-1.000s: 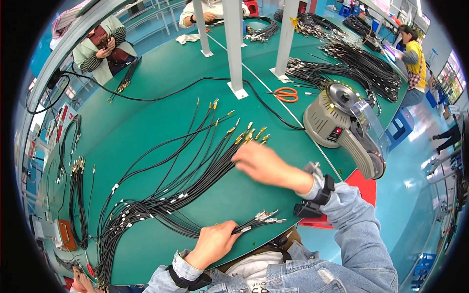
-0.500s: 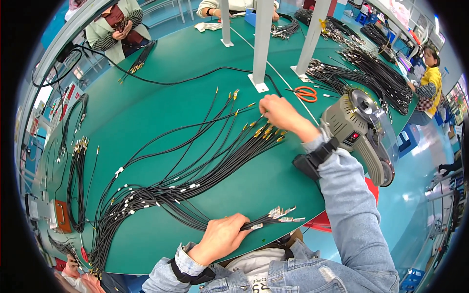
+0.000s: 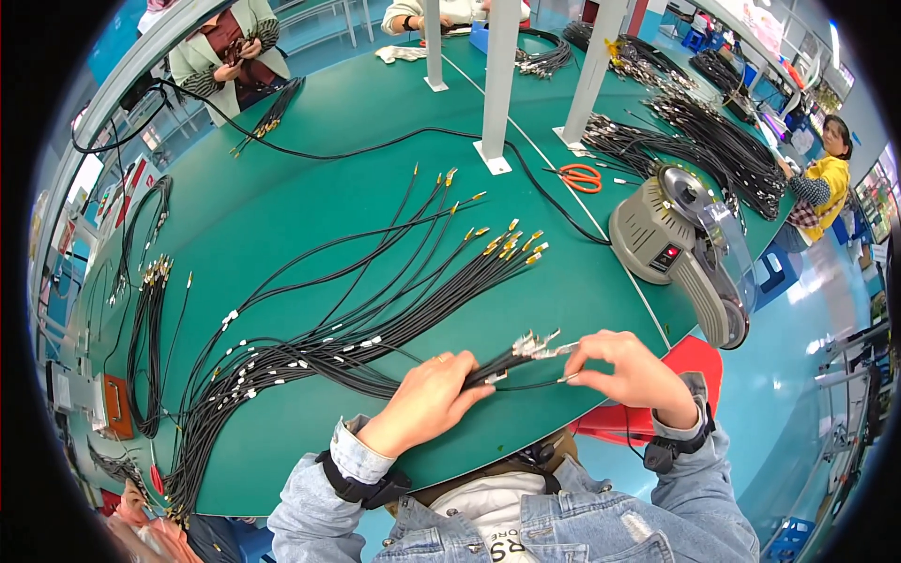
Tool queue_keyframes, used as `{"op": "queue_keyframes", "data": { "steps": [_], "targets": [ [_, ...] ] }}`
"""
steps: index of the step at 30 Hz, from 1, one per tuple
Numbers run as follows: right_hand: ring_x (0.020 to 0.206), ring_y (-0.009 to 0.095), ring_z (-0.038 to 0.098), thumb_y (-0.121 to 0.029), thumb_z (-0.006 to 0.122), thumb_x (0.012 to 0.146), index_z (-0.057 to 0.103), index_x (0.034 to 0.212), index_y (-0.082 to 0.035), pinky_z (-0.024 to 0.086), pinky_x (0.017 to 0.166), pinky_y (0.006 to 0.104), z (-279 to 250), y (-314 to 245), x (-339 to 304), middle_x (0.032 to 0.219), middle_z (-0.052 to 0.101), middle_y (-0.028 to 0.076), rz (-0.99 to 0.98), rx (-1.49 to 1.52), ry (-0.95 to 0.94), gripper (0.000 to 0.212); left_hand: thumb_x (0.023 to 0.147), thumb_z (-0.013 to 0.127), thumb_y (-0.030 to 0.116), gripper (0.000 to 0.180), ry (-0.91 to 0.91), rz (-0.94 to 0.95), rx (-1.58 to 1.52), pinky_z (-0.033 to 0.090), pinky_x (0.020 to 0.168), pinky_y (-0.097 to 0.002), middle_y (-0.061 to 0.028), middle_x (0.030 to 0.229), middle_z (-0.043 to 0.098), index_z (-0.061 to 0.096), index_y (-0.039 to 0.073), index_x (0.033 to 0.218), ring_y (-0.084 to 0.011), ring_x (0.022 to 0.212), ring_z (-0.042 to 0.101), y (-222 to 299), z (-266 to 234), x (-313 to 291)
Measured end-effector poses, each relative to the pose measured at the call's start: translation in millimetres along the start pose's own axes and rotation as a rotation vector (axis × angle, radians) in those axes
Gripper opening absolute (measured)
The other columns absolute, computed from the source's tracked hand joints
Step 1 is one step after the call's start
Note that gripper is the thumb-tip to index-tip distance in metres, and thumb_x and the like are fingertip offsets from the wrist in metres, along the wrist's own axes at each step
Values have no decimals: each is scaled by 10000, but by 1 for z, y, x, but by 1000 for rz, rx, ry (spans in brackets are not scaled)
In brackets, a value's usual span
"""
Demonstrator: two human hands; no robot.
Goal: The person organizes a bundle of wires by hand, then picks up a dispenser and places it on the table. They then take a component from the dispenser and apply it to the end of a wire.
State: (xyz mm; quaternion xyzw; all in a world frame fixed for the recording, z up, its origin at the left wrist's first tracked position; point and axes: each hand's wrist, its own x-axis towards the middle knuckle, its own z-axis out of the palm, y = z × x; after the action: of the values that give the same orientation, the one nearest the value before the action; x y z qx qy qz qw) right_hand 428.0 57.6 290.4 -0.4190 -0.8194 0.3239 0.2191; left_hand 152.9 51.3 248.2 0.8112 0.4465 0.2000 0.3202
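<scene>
My left hand [image 3: 422,399] is closed round a bunch of black cables [image 3: 507,361] near the table's front edge, their silvery connector ends poking out past my fingers. To the right of it, my right hand [image 3: 624,371] pinches the tip of a single cable [image 3: 530,386] between thumb and fingers; that cable runs back to the bunch. Beyond both hands lies the large fanned bundle of black cables [image 3: 422,300], with white tags along it and yellow-and-white tips at its upper right end.
A beige tape dispenser [image 3: 648,235] stands at the right edge, with orange scissors [image 3: 577,178] behind it. Grey posts [image 3: 500,94] rise from the green table [image 3: 310,197]. More cable bundles [image 3: 713,141] lie far right; a red stool [image 3: 690,375] is below. Several people sit around the table.
My right hand has come from the far tips of the fanned bundle down to the near bunch and now pinches one cable's end. My left hand stays on the bunch.
</scene>
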Motion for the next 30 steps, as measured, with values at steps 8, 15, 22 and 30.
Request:
{"op": "queue_keyframes", "data": {
  "steps": [8,15,22,30],
  "targets": [
    [968,293,593,-144,608,852,608,1073,-34,453,861,355,-2,55,30,1012,642,110,67,257,-365,247,769,709,261,322,4,221,265,464,602,-420,-128,751,546,517,19,861,-321,683,561,-18,28,-11],
    [1146,293,454,-233,577,878,494,1279,-63,369,961,386,63,64,115,1197,536,118,-372,-143,-203,443,776,687,221,250,6,173,283,477,557,-384,-86,732,558,525,44,846,-280,659,583,-14,38,-28],
    [1024,262,482,-262,630,835,504,1278,-66,395,890,384,84,52,140,1058,535,103,-441,-355,-142,500,759,678,199,231,-90,236,326,471,531,-371,-65,688,525,498,59,795,-255,615,574,-12,36,-43],
    [791,211,509,-289,667,769,565,943,-70,403,681,346,116,53,193,829,500,48,-591,-636,79,298,753,674,202,245,9,197,403,466,534,-371,-68,678,504,480,54,769,-242,610,565,-26,25,-22]
  ]
}}
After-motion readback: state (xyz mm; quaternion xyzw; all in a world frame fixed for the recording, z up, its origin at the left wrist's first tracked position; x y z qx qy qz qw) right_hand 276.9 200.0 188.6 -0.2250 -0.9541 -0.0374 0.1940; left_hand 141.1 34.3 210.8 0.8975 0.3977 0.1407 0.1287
